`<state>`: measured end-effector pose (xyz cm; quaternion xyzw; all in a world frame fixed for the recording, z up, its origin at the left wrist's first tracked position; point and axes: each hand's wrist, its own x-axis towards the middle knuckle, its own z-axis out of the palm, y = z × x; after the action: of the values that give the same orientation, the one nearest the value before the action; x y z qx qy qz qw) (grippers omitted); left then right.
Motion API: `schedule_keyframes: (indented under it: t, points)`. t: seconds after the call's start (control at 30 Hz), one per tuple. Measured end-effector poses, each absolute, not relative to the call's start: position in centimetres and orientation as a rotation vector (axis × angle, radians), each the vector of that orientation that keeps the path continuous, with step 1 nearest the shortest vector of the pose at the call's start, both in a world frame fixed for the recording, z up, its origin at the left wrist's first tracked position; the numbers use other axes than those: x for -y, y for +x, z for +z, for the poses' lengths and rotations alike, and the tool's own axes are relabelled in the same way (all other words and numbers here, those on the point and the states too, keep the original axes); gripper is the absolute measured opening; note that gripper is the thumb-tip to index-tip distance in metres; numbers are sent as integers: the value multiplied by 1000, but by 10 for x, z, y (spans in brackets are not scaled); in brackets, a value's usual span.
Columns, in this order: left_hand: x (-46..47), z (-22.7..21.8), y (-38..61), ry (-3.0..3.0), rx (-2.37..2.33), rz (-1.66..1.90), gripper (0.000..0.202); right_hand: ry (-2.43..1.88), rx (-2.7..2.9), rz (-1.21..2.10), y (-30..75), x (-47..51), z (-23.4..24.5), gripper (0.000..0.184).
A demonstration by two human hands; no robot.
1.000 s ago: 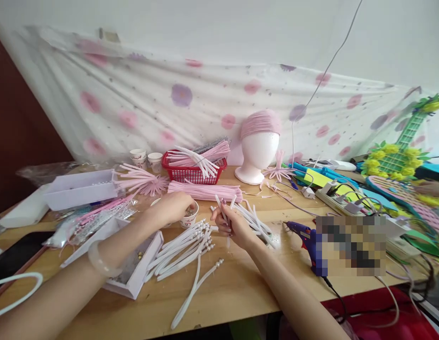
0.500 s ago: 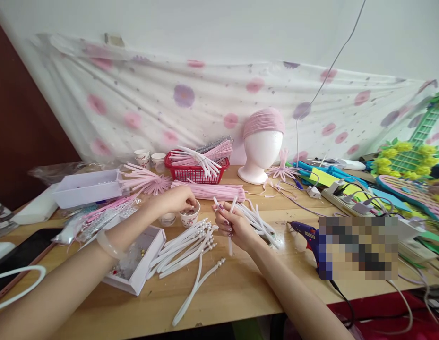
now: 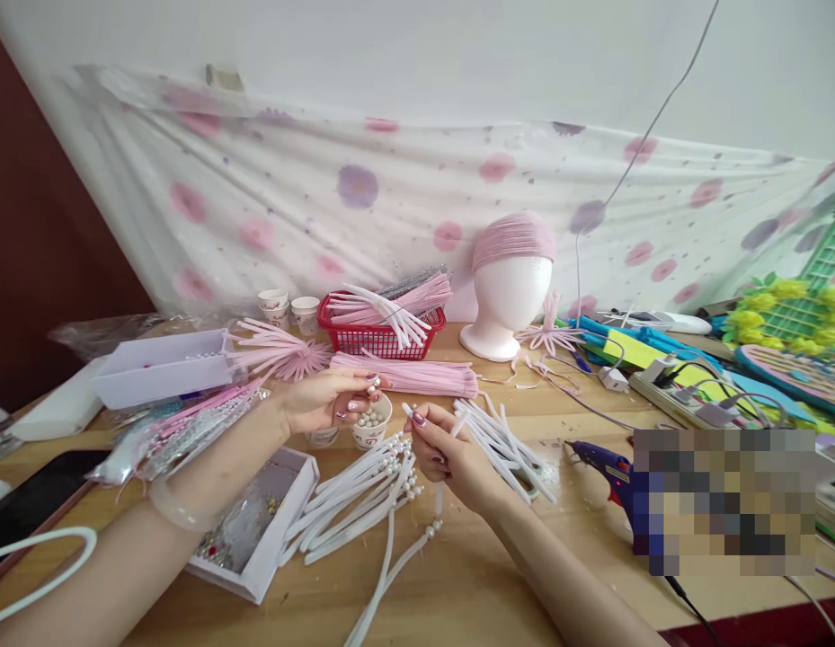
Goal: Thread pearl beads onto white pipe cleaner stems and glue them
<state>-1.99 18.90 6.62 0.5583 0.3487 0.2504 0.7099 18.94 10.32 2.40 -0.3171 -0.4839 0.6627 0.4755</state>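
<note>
Between the thumb and fingertips of my left hand point(image 3: 333, 397) is a small white pearl bead point(image 3: 375, 383). That hand hovers beside and partly over a paper cup point(image 3: 371, 436) of similar beads. My right hand point(image 3: 450, 447) is closed around a white pipe cleaner point(image 3: 406, 410), whose tip points up and left toward the pearl, a short gap apart. Below the hands lies a bundle of white pipe cleaners point(image 3: 342, 517) with pearls at their ends. Another beaded white pipe cleaner point(image 3: 398, 575) hangs near the table's front. Plain white pipe cleaners point(image 3: 504, 440) lie right of my right hand.
A red basket point(image 3: 383, 342) and pink pipe cleaners point(image 3: 417, 376) sit behind the cup. A foam head point(image 3: 511, 292) stands at the back. To the right are a blue glue gun point(image 3: 602, 460) and a power strip point(image 3: 666, 402); a white box point(image 3: 292, 530) sits front left.
My left hand has come up out of the cup with a pearl and now holds it near the pipe cleaner's tip. My right hand still grips the pipe cleaner; the view has shifted slightly.
</note>
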Motion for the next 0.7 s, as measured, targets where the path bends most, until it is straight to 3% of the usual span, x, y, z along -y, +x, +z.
schedule_keyframes:
  t: [0.37,0.53,0.7]
  points:
    - [-183,65,-15,1118,-678,580,15,-862,1190,1133,179,-112,29,37]
    - [-174,65,-9,1246,-719,692,33,-877,1170,1054,185,-104,17,35]
    - [-166,68,-2,1395,-757,721,38,-875,1238,1015,187,-95,21,36]
